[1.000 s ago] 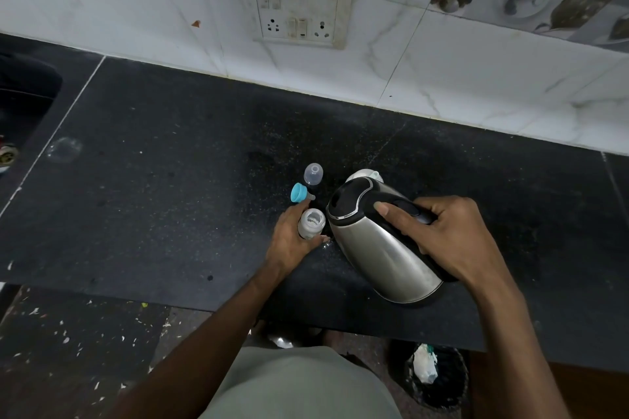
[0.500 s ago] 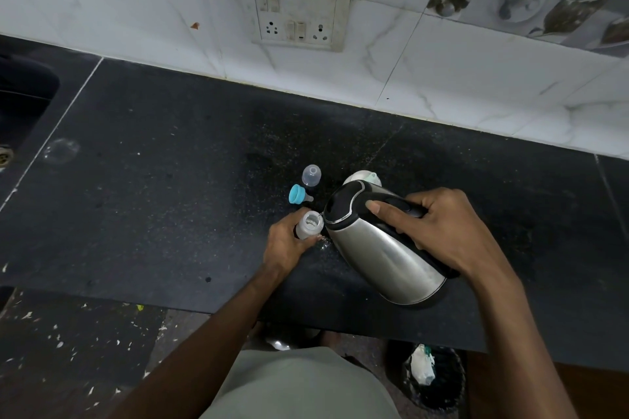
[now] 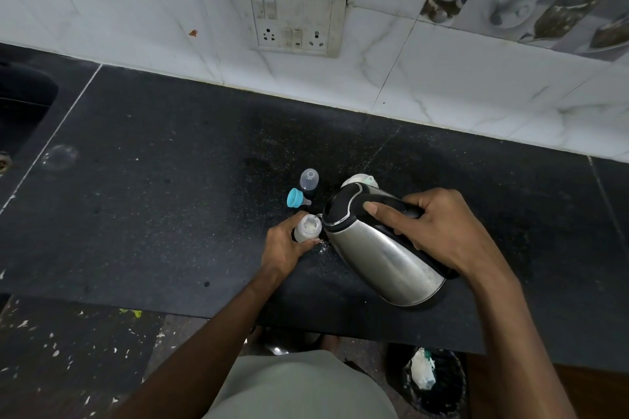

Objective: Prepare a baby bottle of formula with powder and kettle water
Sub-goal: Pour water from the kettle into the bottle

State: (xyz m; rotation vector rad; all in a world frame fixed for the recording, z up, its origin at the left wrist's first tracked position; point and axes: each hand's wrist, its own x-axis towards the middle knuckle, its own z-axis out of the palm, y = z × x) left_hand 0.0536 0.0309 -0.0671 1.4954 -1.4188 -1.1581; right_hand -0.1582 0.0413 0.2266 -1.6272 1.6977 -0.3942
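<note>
My left hand (image 3: 284, 246) grips a small clear baby bottle (image 3: 307, 228) standing open on the black counter (image 3: 153, 201), with white powder visible inside. My right hand (image 3: 432, 231) holds the black handle of a steel kettle (image 3: 381, 245), tilted with its spout right at the bottle's mouth. A thin trickle shows at the spout. Just behind the bottle lie its blue teat ring (image 3: 295, 198) and clear cap (image 3: 309, 179). A white container (image 3: 360, 178) is mostly hidden behind the kettle. Wet drops glint on the counter beside the bottle.
A white tiled wall with a socket panel (image 3: 292, 22) rises behind the counter. A dark sink (image 3: 20, 102) sits at the far left. Below the counter's front edge stands a black waste bin (image 3: 432, 381) on the speckled floor.
The kettle has tipped a little further and its spout has closed in on the bottle's mouth. My left hand has kept hold of the bottle in nearly the same spot.
</note>
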